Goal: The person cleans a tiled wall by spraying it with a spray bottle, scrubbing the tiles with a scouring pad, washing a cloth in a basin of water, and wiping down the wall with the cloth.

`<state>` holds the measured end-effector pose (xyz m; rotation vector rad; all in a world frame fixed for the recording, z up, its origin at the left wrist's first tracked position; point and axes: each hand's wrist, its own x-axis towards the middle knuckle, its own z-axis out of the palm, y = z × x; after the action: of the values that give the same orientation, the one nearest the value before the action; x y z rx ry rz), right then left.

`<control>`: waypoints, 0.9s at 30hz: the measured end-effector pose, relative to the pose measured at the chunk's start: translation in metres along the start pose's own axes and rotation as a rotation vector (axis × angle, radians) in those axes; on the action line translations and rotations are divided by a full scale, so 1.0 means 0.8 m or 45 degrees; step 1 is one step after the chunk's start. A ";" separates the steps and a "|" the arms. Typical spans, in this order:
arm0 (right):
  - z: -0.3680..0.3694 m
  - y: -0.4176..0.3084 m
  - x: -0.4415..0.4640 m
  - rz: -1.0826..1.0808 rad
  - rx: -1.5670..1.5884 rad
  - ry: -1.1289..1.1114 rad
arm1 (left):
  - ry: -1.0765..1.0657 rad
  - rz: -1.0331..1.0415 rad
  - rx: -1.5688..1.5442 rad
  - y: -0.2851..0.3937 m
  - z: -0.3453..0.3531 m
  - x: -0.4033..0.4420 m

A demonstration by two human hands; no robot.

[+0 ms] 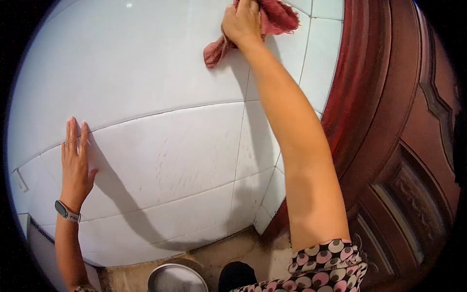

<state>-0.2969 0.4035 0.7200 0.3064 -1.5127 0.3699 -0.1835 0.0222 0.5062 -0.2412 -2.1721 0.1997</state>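
My right hand [242,23] is closed on a reddish-pink cloth [278,17] and presses it against the white tiled wall [141,63], high up near the corner. One end of the cloth [214,52] hangs below the hand on the left. My left hand [75,155] lies flat on the wall at the left, fingers spread and pointing up, with a watch on its wrist. Dark streaks mark the tiles between the two arms, lower down.
A carved dark wooden door [413,194] and its reddish frame [357,82] stand at the right. On the brown floor [228,250] at the bottom is a round metal basin [177,280], partly cut off. Beside it a dark rounded shape [237,277] shows.
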 end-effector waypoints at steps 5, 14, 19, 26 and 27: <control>-0.001 0.053 0.028 -0.158 -0.278 0.209 | -0.030 0.032 -0.006 -0.002 0.000 0.000; -0.065 0.190 -0.005 0.231 -0.407 0.179 | -0.058 0.026 0.047 -0.001 0.001 0.001; -0.058 0.177 -0.112 0.230 -0.439 0.339 | -0.005 0.031 -0.021 -0.001 0.002 0.001; -0.085 0.163 -0.326 0.599 -0.238 0.021 | 0.124 0.181 -0.086 -0.013 0.020 0.000; -0.088 0.161 -0.349 0.621 -0.270 -0.029 | 0.188 0.225 -0.094 -0.016 0.026 -0.010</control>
<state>-0.2929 0.5367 0.4342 -0.2337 -1.6261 0.5841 -0.1972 0.0066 0.4911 -0.4762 -2.0135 0.1951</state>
